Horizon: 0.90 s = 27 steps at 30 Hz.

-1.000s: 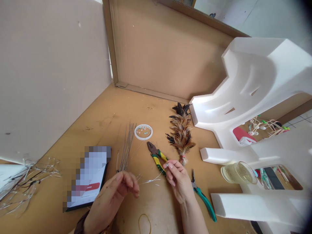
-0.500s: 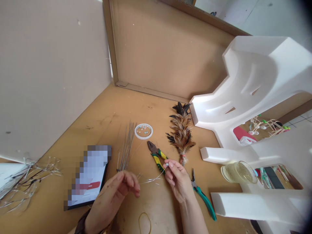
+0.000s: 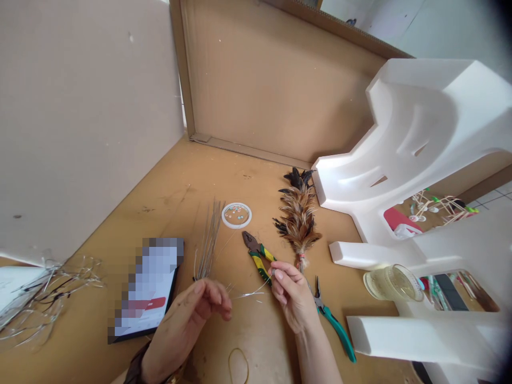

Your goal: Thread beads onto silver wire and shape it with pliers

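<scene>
My right hand (image 3: 292, 293) pinches a thin silvery wire (image 3: 258, 292) between thumb and fingertips. A tiny pale bit, perhaps a bead, shows at the pinch. Leftward from there the wire runs just above the table, towards my left hand (image 3: 200, 309). That hand is loosely curved with its fingers apart from the thumb, and nothing shows in it. Behind my right hand lie combination pliers (image 3: 260, 256) with yellow-green handles. Long-nose pliers (image 3: 332, 325) with teal handles rest right of the wrist. A bundle of straight wires (image 3: 208, 245) lies beyond my left hand.
A round white-rimmed dish (image 3: 237, 215) holds small beads. Beyond are a feather duster (image 3: 299, 213) and a white moulded plastic piece (image 3: 344, 186) bearing a glass of pale liquid (image 3: 386, 282). A tablet (image 3: 144, 304), tangled wires (image 3: 52, 293) and a rubber band (image 3: 238, 365) also lie here.
My right fingertips have turned slightly around the wire's end, so the pale bit shows less. The left hand stays where it was.
</scene>
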Each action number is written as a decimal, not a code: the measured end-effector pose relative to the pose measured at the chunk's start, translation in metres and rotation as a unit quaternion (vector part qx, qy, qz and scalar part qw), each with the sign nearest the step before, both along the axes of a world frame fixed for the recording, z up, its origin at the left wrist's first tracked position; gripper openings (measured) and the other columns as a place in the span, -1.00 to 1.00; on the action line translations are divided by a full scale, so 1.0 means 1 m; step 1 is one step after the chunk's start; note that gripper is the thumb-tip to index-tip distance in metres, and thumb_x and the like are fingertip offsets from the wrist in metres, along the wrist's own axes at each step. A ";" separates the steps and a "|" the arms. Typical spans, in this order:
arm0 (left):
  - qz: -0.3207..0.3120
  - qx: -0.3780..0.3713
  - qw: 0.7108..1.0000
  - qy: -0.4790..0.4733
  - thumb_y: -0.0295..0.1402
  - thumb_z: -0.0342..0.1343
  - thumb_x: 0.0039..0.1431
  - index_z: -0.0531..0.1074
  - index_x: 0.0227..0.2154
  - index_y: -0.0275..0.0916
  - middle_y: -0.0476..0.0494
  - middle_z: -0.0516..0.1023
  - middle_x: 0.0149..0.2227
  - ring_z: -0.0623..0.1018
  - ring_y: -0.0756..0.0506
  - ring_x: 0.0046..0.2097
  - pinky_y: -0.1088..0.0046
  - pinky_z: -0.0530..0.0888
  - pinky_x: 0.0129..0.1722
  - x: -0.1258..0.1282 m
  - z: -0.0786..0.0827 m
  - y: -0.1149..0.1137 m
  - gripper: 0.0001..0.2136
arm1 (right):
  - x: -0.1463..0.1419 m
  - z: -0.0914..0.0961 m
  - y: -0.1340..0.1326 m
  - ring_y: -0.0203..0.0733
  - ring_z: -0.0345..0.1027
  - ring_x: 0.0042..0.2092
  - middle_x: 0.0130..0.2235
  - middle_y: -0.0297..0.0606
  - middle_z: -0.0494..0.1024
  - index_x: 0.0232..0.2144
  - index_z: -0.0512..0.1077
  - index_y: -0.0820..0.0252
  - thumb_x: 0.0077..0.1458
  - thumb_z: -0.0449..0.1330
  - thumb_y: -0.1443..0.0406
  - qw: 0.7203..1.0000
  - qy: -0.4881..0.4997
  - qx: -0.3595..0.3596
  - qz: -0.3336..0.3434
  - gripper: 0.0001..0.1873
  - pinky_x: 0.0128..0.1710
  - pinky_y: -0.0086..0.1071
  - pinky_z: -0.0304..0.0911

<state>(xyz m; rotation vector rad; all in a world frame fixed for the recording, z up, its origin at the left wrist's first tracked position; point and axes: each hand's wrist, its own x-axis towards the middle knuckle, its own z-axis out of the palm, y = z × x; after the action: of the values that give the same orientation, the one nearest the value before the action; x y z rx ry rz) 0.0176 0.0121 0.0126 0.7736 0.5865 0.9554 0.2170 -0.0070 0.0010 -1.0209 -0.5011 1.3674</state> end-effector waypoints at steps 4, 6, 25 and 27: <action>0.009 0.042 0.996 0.079 -0.29 -0.15 0.23 0.45 -0.32 -0.26 -0.19 0.48 -0.20 0.48 -0.10 -0.31 0.34 0.40 -0.24 0.000 -0.008 -0.004 -0.72 | -0.003 0.001 -0.001 -0.53 -0.11 -0.66 -0.44 -0.31 0.48 -0.32 0.44 0.18 -0.14 0.30 0.34 1.000 -0.002 0.025 0.003 -0.75 -0.74 -0.57 -0.32; 0.006 0.072 0.989 0.131 -0.27 -0.17 0.23 0.44 -0.23 -0.26 -0.21 0.44 -0.14 0.48 -0.11 -0.28 0.33 0.39 -0.22 0.000 -0.010 -0.005 -0.70 | -0.004 0.002 -0.001 -0.52 -0.10 -0.67 -0.43 -0.32 0.49 -0.30 0.40 0.16 -0.15 0.31 0.34 0.999 -0.013 0.035 -0.008 -0.72 -0.75 -0.58 -0.30; -0.004 0.037 0.989 0.143 -0.22 -0.11 0.20 0.46 -0.27 -0.31 -0.12 0.47 -0.42 0.47 -0.04 -0.40 0.44 0.41 -0.35 0.005 -0.011 -0.002 -0.69 | -0.011 0.010 -0.005 -0.46 0.15 -0.55 -0.22 -0.19 0.47 -0.06 0.32 0.16 0.01 0.19 0.24 0.998 0.044 0.038 0.032 -0.60 -0.67 -0.60 0.00; -0.008 0.023 0.991 0.133 -0.23 -0.11 0.20 0.46 -0.26 -0.31 -0.12 0.47 -0.42 0.47 -0.04 -0.40 0.43 0.41 -0.35 0.005 -0.013 -0.002 -0.69 | -0.009 0.012 -0.004 -0.34 0.31 -0.38 -0.19 -0.15 0.48 -0.09 0.34 0.19 0.07 0.12 0.18 0.993 0.114 0.028 0.022 -0.64 -0.53 -0.54 0.18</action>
<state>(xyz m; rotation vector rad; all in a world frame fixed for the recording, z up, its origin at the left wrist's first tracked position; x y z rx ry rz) 0.0229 0.0100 0.0000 0.9528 0.7904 0.8601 0.2081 -0.0107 0.0132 -0.8011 -0.3914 1.4807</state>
